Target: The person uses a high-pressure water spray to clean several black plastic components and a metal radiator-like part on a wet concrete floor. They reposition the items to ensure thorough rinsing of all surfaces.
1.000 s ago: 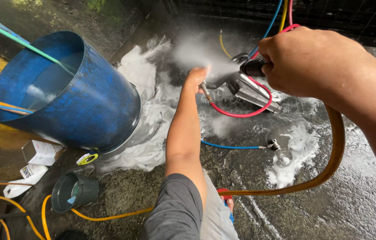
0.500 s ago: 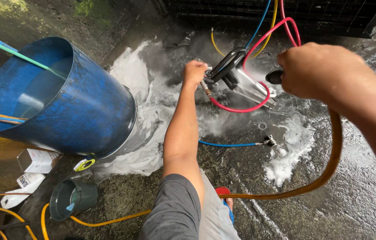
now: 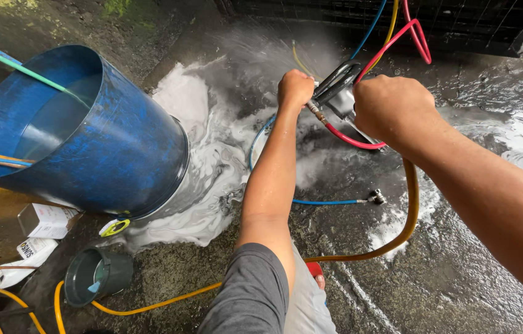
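While foam spreads white over the wet concrete floor (image 3: 459, 278), the left hand (image 3: 295, 88) is clenched in a fist around the brass fitting end of a red hose (image 3: 351, 139), and the right hand (image 3: 391, 108) is closed over a metal spray tool (image 3: 339, 83) just beside it; what the right fingers grip underneath is hidden by the back of the hand. Between the two hands the tool lies near the top middle of the view, low over the floor, its long axis running on a slant from the left fist up and away to the right, with its dark lever pointing toward the black wire grille (image 3: 459, 25) at the far edge. Mist and spray rise from the floor just beyond the left fist. Below the tool the red hose curves in a loop, then climbs toward the grille. An orange hose (image 3: 407, 216) runs from under the right hand in a wide bend toward the person's grey sleeve (image 3: 255, 291), and a blue hose (image 3: 326, 202) lies on the floor, ending in a metal coupling (image 3: 377, 197). Well apart to the left, a large blue barrel (image 3: 107, 154) stands tilted, holding water, with a small dark green cup (image 3: 94, 275) lying on its side near its foot and white cartons (image 3: 45, 221) beside it.
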